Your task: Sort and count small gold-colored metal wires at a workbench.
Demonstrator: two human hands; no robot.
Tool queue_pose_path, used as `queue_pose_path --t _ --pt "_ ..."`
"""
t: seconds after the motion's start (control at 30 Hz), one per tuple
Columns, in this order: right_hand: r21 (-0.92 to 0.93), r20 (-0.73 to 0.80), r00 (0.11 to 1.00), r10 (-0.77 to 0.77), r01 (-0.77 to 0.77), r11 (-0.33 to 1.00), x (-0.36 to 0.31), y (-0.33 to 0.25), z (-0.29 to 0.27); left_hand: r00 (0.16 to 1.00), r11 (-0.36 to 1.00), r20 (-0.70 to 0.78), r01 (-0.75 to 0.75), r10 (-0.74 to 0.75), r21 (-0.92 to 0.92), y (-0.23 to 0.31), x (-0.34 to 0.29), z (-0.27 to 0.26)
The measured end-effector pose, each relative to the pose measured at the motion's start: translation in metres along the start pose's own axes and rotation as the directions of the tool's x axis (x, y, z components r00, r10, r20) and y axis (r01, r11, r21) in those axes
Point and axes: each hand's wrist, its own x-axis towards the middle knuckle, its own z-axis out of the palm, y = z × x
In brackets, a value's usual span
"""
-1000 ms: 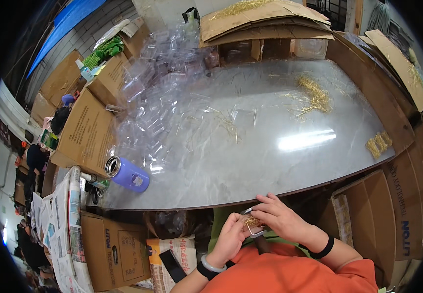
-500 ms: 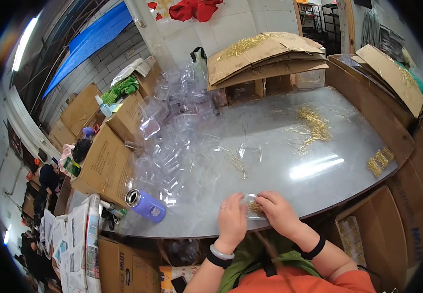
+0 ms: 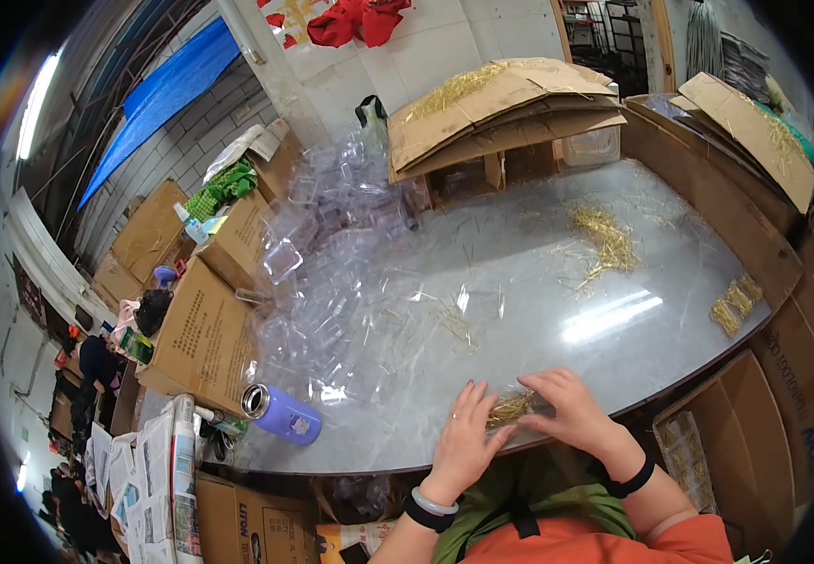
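- head view: golden bundle (image 3: pixel 508 408) sits right between the hands, near edge of the grey table (image 3: pixel 397 428)!
- left hand (image 3: pixel 463 440) half curled beside it; grip, can't tell
- right hand (image 3: pixel 574 411) wide, thumb and fingers spread, gripping nothing
- purple bottle (image 3: pixel 286 416) lying left, clear plastic boxes (image 3: pixel 317 273) heaped beyond
- loose golden strands (image 3: pixel 604 242) farther off

Between my left fingers (image 3: pixel 472 402) and right fingers (image 3: pixel 540 383) I have a small bundle of thin, shiny gold strands (image 3: pixel 511 407), at the 6 o'clock edge of the surface (image 3: pixel 510 350). It is longish and packed close, its length slanting from 8 to 2 o'clock. Whether it rests down or is slightly lifted, I can't tell.
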Motion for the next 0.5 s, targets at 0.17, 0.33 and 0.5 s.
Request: queue_pose_path --t 0.17,0.33,0.5 --pt "0.06 -0.06 0.997 -0.049 0.052 0.997 -0.009 0.005 0.012 0.995 0.985 -0.093 0.03 -0.046 -0.169 -0.006 -0.002 0.007" --pt "0.301 -0.113 0.964 0.24 -0.197 0.933 -0.007 -0.01 0.012 0.991 0.983 -0.124 0.027 -0.05 -0.179 -0.005 -0.004 0.007" --pt "0.202 -0.169 0.946 0.277 -0.242 0.949 -0.013 -0.008 0.016 0.991 0.99 -0.13 -0.007 -0.011 -0.138 0.001 0.001 0.005"
